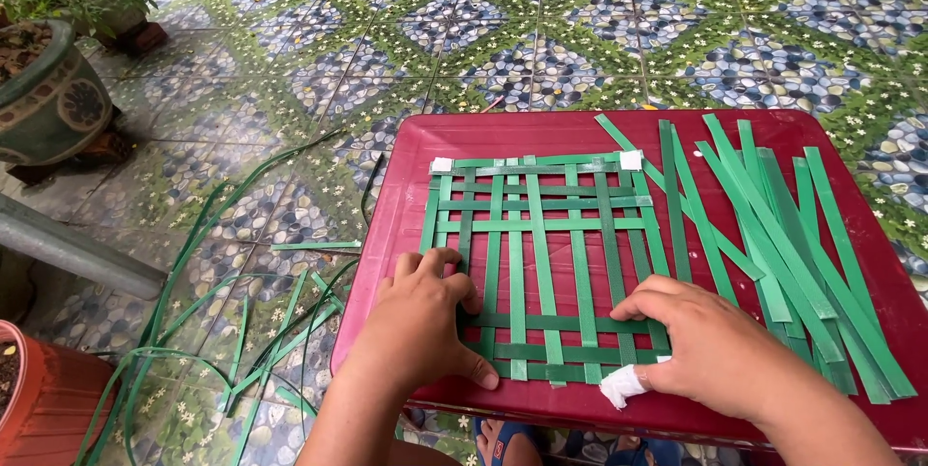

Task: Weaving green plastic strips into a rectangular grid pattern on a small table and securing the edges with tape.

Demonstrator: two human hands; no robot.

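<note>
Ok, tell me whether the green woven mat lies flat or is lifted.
Flat: the woven mat lies spread on the red table, both hands pressing its near edge.

A woven mat point(541, 263) is laid on a table point(406, 186), with loose strips point(793, 253) spread to its right. Both hands point(425, 326) point(710, 345) are pressed on its near edge. Cut strips point(242, 331) are scattered on the floor point(541, 31) at left, pots point(43, 89) beyond them.

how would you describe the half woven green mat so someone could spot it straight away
Find the dark red table standing on the patterned tile floor. On its left half, under the left hand and right hand, lies the woven mat. Unlike the loose green strips piled to its right, its strips interlace into a square grid, taped white at the two far corners.
</note>
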